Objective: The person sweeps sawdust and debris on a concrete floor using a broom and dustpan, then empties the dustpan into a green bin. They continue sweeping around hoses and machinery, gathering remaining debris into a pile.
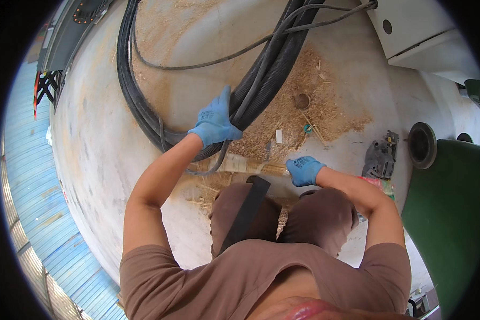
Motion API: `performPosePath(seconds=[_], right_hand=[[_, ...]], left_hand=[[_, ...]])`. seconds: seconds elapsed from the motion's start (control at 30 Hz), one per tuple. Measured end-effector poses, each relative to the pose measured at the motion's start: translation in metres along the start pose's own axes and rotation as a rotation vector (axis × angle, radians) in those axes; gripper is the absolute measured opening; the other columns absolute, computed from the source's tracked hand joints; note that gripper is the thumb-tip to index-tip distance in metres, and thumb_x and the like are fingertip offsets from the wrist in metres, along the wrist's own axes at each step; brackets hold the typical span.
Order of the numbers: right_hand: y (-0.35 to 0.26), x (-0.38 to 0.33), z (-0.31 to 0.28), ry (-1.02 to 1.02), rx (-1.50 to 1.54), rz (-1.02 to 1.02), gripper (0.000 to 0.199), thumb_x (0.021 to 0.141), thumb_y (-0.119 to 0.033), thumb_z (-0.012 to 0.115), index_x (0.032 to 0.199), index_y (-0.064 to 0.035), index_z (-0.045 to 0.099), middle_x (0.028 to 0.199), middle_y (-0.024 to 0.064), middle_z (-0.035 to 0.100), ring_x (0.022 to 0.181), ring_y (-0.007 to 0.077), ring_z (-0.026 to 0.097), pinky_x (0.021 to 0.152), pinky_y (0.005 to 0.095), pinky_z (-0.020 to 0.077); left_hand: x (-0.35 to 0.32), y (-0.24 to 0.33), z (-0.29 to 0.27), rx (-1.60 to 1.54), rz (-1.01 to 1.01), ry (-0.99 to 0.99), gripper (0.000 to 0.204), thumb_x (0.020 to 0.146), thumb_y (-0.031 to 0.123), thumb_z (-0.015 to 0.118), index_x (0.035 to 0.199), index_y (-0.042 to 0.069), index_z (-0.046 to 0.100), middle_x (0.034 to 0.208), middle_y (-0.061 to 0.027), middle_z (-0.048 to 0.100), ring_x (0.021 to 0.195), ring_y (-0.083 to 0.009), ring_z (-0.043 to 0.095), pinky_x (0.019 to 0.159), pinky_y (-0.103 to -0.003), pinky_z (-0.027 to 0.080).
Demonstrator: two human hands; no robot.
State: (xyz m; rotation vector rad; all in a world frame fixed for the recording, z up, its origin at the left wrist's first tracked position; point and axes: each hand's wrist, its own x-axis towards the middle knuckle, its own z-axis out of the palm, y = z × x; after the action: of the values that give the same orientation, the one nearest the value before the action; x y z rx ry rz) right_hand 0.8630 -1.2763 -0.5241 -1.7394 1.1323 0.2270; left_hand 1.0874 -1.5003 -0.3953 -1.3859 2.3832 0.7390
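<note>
- The left hand (214, 120), in a blue glove, is lying against the black hoses (274, 80), at the lower inner side of their bend.
- The hoses are running directly under and beside that palm: one limb is rising up and to the right from it, the other is curving away to the left and then upward.
- One of its fingers is pointing straight up along the hoses; the others are partly hidden, so whether they are wrapping around the hoses I cannot tell.
- A thin grey cable (168, 68) is crossing the open part of the loop, above the left hand.
- The right hand (304, 170), also gloved in blue, is hanging over the right knee (317, 213), well apart from the hoses, its fingers bending inward.
- Its fingertips are meeting the right end of a pale strip (266, 167); whether they are pinching it or only overlapping it in view, I cannot tell.
- A flat dark bar (245, 213) is slanting over the left thigh, below the strip.
- Sawdust (325, 101) is covering the floor (101, 133) around the hoses, with a white piece (279, 136) and a teal ring (308, 128) lying between the hands.
- A grey tool (377, 160) is lying beyond the right hand, near a black wheel (422, 145).
</note>
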Motion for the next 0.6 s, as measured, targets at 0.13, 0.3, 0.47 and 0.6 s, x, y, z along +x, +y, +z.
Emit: performPosePath(seconds=[0.13,0.3,0.47,0.6], right_hand=[[0.014,-0.032,0.018,0.099,-0.061,-0.084,0.044,0.085,-0.021,0.064,0.123,0.0021,0.057,0.102,0.0253,0.072,0.092,0.0429,0.071,0.080,0.0508,0.0558],[0.039,-0.092,0.033,0.100,0.005,0.219,0.044,0.090,-0.028,0.064,0.122,0.0000,0.053,0.105,0.0246,0.071,0.092,0.0452,0.070,0.079,0.0525,0.0544],[0.049,-0.161,0.039,0.384,0.170,0.561,0.050,0.086,-0.028,0.068,0.126,-0.0005,0.054,0.105,0.0272,0.070,0.093,0.0466,0.069,0.081,0.0528,0.0540],[0.058,-0.170,0.041,0.645,0.162,0.656,0.044,0.083,-0.024,0.071,0.118,-0.0030,0.055,0.105,0.0281,0.069,0.095,0.0467,0.068,0.081,0.0529,0.0533]], left_hand=[[0.001,0.003,-0.001,-0.030,-0.024,-0.040,0.133,0.057,0.034,0.091,0.161,-0.003,0.017,0.145,-0.0307,0.050,0.133,-0.0426,0.053,0.112,-0.044,0.044],[-0.004,0.000,-0.020,-0.177,-0.022,-0.046,0.133,0.056,0.031,0.089,0.163,-0.002,0.016,0.147,-0.0313,0.048,0.134,-0.0416,0.052,0.114,-0.040,0.043],[-0.005,0.002,-0.028,-0.092,-0.005,-0.031,0.133,0.055,0.033,0.090,0.161,-0.003,0.017,0.143,-0.0317,0.051,0.132,-0.0428,0.054,0.111,-0.042,0.045],[-0.002,0.002,-0.022,-0.094,-0.009,-0.047,0.134,0.056,0.032,0.090,0.162,-0.002,0.016,0.148,-0.0322,0.047,0.135,-0.0429,0.051,0.114,-0.041,0.042]])
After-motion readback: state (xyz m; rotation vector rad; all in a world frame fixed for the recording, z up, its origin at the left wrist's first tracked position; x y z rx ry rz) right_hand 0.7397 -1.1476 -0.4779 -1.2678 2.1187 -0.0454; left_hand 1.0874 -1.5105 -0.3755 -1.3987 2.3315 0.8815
